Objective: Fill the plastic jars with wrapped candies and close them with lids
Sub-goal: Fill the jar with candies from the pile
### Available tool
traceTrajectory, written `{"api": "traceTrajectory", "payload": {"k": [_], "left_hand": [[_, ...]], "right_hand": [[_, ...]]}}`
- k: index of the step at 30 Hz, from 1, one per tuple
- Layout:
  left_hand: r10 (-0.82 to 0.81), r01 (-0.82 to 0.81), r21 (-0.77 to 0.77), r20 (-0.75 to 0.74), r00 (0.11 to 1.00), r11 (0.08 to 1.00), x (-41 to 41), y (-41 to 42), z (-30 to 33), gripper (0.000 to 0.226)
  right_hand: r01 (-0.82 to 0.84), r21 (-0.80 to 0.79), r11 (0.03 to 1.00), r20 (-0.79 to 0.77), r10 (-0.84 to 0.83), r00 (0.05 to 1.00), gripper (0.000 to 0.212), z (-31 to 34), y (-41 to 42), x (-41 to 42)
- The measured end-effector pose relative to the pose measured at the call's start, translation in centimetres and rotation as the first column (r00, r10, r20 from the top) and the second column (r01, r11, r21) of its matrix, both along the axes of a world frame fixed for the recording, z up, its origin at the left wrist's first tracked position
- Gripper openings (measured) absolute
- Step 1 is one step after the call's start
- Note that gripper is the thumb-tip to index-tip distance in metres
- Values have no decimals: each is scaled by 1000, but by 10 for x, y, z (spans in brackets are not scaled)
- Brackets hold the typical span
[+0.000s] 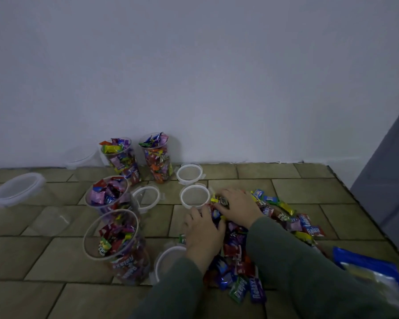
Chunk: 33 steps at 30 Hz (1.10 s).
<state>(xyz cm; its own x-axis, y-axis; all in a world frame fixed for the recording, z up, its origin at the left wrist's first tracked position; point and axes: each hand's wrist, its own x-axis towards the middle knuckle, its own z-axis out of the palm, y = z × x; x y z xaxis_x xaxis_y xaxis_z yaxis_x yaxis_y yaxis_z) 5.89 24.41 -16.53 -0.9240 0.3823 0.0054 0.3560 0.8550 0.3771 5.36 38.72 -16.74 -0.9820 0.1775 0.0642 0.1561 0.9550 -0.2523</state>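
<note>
At the bottom of the frame, both sleeves reach forward to a heap of wrapped candies (237, 268) on the tiled floor (44, 256). The left hand (204, 236) lies on the left edge of the heap with fingers bent over some wrappers. The right hand (238, 204) rests on the far part with its fingers spread on the candies. The two hands are close together, probably to gather a handful between them; whether either one really grips a candy I cannot tell. A blue bag (373, 272) lies in the lower right corner.

To the left of the hands stands the nearest jar (118, 247), open and only partly full, so it looks like the one now being filled. A lid (168, 261) lies between it and the heap, ready for closing. Farther back stand three open jars heaped with candies (108, 196) (122, 158) (157, 157), with loose lids (195, 195) (189, 172) (145, 196) beside them. At the left edge an empty jar (25, 201) stands with a lid already on.
</note>
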Motion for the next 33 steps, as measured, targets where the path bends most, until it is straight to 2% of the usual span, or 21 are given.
{"api": "traceTrajectory", "payload": {"k": [4,7,9,12,15,18,24,28,33], "left_hand": [[27,-28,14,30,999,1000,-2,9,-3,48],[56,-57,28,38,998,998,2,17,-3,56],[61,-61,37,-12,998,997,6,19,-5,62],[51,-43,81,-93,994,996,5,19,-11,57],[54,-53,22,-25,998,998,3,19,-9,47],[53,-54,-17,-34,998,998,2,23,-9,47],[-39,39,-23,31,999,999,-3,28,-10,46],[-79,81,-23,68,995,996,-11,30,-6,38],[-98,103,-111,51,994,988,-13,30,-2,29]], "right_hand": [[34,15,999,-95,-32,995,27,-2,6,0],[-7,21,1000,-92,9,996,34,-3,8,-2],[-56,34,998,-42,58,997,38,-6,8,-3],[-41,54,998,-47,43,998,37,-9,9,-2],[7,87,996,-65,-1,998,35,-14,8,-1],[18,79,997,-75,-12,997,34,-18,6,-1],[75,-90,993,-69,-81,994,32,-17,9,-3],[131,-317,939,-108,-173,979,31,-18,12,-4],[116,-460,881,-158,-209,965,35,-14,16,1]]}}
